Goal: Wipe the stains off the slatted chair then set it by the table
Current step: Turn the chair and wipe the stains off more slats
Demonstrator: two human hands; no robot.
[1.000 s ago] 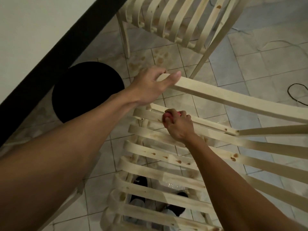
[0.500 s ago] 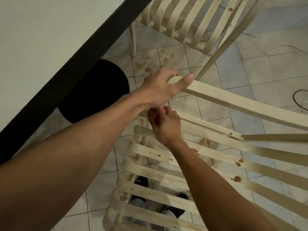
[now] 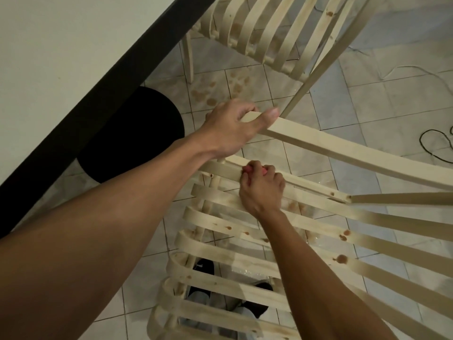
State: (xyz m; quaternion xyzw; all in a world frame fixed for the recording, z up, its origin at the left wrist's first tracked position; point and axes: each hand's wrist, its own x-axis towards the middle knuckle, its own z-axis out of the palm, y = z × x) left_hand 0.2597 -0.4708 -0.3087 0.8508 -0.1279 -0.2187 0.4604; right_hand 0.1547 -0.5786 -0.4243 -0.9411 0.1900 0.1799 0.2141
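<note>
At frame centre the left grip (image 3: pixel 228 130) grasps the top rail of the slatted chair (image 3: pixel 367 153). Below it, the right grip (image 3: pixel 263 190) clenches a red cloth (image 3: pixel 248 170), seemingly, against a slat.

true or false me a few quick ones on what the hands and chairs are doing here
1. The left hand grips the top rail of the pale wooden slatted chair. True.
2. The right hand holds nothing. False: it grips a small red cloth against a slat.
3. Every slat is spotless. False: brown spots show on several slats.
4. A second pale slatted chair stands by the white table. True.
</note>
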